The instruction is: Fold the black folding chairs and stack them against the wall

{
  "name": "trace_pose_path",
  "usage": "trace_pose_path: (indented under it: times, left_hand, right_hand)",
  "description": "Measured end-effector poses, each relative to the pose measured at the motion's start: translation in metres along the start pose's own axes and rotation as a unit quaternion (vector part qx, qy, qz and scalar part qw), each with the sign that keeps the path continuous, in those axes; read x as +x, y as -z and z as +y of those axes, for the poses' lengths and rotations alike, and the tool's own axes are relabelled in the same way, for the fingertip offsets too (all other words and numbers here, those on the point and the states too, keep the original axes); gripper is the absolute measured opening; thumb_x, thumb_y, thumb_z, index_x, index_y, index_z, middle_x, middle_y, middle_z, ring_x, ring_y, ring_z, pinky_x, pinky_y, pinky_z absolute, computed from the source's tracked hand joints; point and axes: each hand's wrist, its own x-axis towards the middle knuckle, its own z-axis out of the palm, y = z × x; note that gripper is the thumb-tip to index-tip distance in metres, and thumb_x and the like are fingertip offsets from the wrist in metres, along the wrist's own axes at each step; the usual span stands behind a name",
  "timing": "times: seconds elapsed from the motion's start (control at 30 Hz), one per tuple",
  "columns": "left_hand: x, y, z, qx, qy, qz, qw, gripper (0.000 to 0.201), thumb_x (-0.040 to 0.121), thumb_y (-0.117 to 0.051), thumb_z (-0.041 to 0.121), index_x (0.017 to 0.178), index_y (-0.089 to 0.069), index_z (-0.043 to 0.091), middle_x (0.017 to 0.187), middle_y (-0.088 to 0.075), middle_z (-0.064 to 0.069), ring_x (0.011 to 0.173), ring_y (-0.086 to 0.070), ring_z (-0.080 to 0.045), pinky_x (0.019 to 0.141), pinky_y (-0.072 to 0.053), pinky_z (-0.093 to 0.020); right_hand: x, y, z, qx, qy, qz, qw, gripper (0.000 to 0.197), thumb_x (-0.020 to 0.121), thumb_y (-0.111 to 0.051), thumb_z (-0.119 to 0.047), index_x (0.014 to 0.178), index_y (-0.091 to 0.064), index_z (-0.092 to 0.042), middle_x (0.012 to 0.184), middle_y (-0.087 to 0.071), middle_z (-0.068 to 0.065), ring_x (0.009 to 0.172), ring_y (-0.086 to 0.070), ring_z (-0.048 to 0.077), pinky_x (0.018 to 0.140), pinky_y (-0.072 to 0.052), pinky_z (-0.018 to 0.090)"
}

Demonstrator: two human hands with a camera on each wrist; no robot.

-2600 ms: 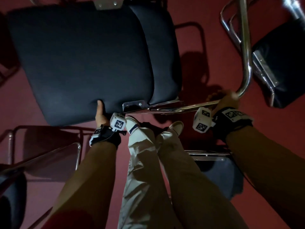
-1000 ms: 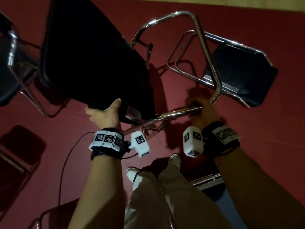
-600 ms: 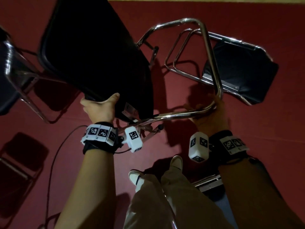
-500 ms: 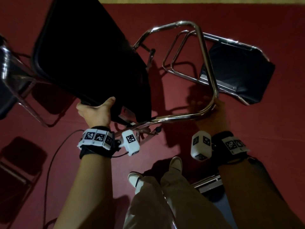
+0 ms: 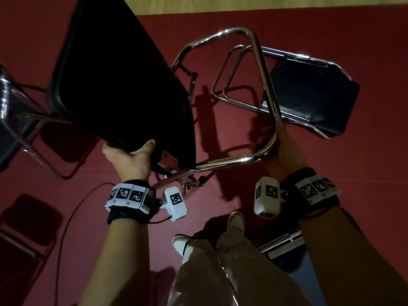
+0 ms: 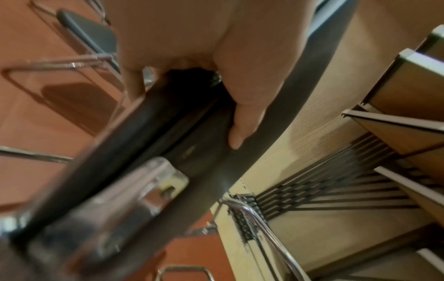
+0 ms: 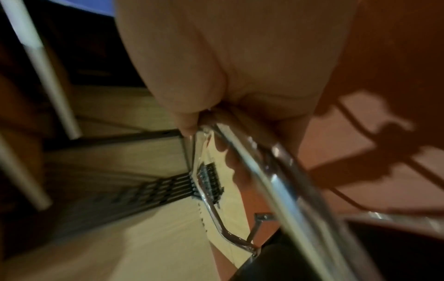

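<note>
Left hand [image 5: 129, 161]: I am gripping the seat [image 5: 119, 85] by its near edge, thumb on top, fingers curled beneath.
Right hand [image 5: 279, 155]: I am clasping the frame [image 5: 231, 163] at its bend, fingers wrapped round the tube.
Change: compared with a couple of seconds ago, the seat is tipping up steeply toward the frame; I judge the fold is nearly closing, and carrying comes after.
Chair in hand: one, raised between my hands, above the carpet [image 5: 364, 173].
Other chairs: I am counting one beyond my right hand [image 5: 309, 96], one left of my left hand [image 5: 13, 120], one partly hidden near my feet [image 5: 293, 248].
Wall [image 6: 319, 136]: lying well beyond both hands.
</note>
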Motion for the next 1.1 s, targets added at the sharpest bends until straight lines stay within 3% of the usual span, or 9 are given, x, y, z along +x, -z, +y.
trace_pose_path:
  times: [0.2,0.3,0.43,0.57,0.63,0.73,0.83,0.97,1.1]
  left_hand:
    - [-0.015,-0.004,0.005,0.034,-0.024,0.006,0.999,0.102,0.049,-0.089,0.048,0.132,-0.034,0.026,0.131,-0.048,-0.005,0.117,-0.059,-0.018,0.098,-0.055,-0.038]
    - [-0.022,-0.002,0.007,0.065,-0.038,0.014,0.997,0.105,0.047,-0.089,0.048,0.133,-0.036,0.020,0.129,-0.049,-0.004,0.117,-0.058,-0.021,0.100,-0.053,-0.041]
    - [-0.026,0.009,0.008,0.087,-0.050,0.000,0.995,0.105,0.050,-0.089,0.044,0.135,-0.036,0.015,0.129,-0.049,-0.006,0.118,-0.057,-0.023,0.102,-0.051,-0.042]
    - [-0.035,0.021,0.014,0.123,-0.074,-0.014,0.989,0.095,0.058,-0.092,0.029,0.133,-0.038,0.005,0.129,-0.048,-0.011,0.118,-0.055,-0.027,0.103,-0.049,-0.043]
    - [-0.047,0.022,0.017,0.141,-0.083,-0.016,0.986,0.091,0.058,-0.093,0.023,0.130,-0.040,0.004,0.126,-0.048,-0.011,0.115,-0.056,-0.029,0.100,-0.049,-0.044]
    - [-0.058,0.025,0.019,0.155,-0.087,-0.018,0.984,0.093,0.057,-0.094,0.023,0.130,-0.041,0.000,0.123,-0.047,-0.014,0.113,-0.055,-0.034,0.095,-0.050,-0.050]
    - [-0.064,0.027,0.021,0.165,-0.087,-0.031,0.982,0.098,0.055,-0.093,0.028,0.132,-0.040,-0.001,0.121,-0.047,-0.014,0.112,-0.055,-0.035,0.092,-0.051,-0.053]
    - [-0.066,0.034,0.033,0.195,-0.065,-0.063,0.977,0.113,0.052,-0.093,0.039,0.142,-0.032,0.009,0.127,-0.044,-0.009,0.111,-0.057,-0.033,0.091,-0.054,-0.051]
    - [-0.063,0.043,0.054,0.261,-0.043,-0.149,0.953,0.136,0.055,-0.093,0.050,0.157,-0.004,0.033,0.138,-0.037,-0.007,0.117,-0.058,-0.032,0.093,-0.052,-0.046]
  right_hand:
    - [-0.032,-0.017,-0.014,-0.048,0.000,-0.063,0.997,0.027,0.100,-0.050,-0.022,0.076,-0.055,-0.010,0.060,-0.054,0.000,0.051,-0.064,0.020,0.070,-0.057,0.043]
    - [-0.046,-0.025,-0.019,-0.102,-0.013,-0.090,0.991,0.023,0.097,-0.053,-0.015,0.076,-0.055,-0.009,0.060,-0.054,0.001,0.050,-0.065,0.018,0.070,-0.056,0.042]
    - [-0.057,-0.027,-0.018,-0.212,-0.009,-0.105,0.972,0.022,0.095,-0.056,-0.011,0.073,-0.058,-0.004,0.056,-0.059,0.002,0.048,-0.064,0.015,0.044,-0.046,0.021]
    - [-0.065,-0.045,-0.014,-0.250,-0.017,-0.181,0.951,0.019,0.079,-0.068,-0.016,0.065,-0.068,-0.003,0.060,-0.064,0.009,0.052,-0.065,0.020,0.054,-0.054,0.030]
    - [-0.070,-0.061,-0.011,-0.277,-0.023,-0.216,0.936,0.024,0.074,-0.072,-0.022,0.072,-0.069,0.002,0.059,-0.062,0.013,0.056,-0.065,0.031,0.053,-0.057,0.036]
    - [-0.074,-0.077,-0.011,-0.278,-0.002,-0.207,0.938,0.041,0.074,-0.077,-0.031,0.099,-0.061,-0.003,0.057,-0.059,0.013,0.060,-0.063,0.036,0.070,-0.053,0.059]
    - [-0.070,-0.080,-0.019,-0.261,-0.020,-0.188,0.947,0.055,0.084,-0.063,-0.048,0.117,-0.050,-0.007,0.059,-0.062,0.016,0.054,-0.065,0.036,0.068,-0.054,0.053]
    - [-0.068,-0.086,-0.022,-0.238,-0.033,-0.173,0.955,0.023,0.098,-0.055,-0.036,0.107,-0.040,-0.022,0.073,-0.060,0.017,0.044,-0.058,0.030,0.054,-0.055,0.048]
    - [-0.067,-0.089,-0.025,-0.220,-0.058,-0.172,0.959,0.030,0.100,-0.054,-0.030,0.124,-0.039,-0.020,0.091,-0.062,0.020,0.064,-0.067,0.038,0.057,-0.056,0.052]
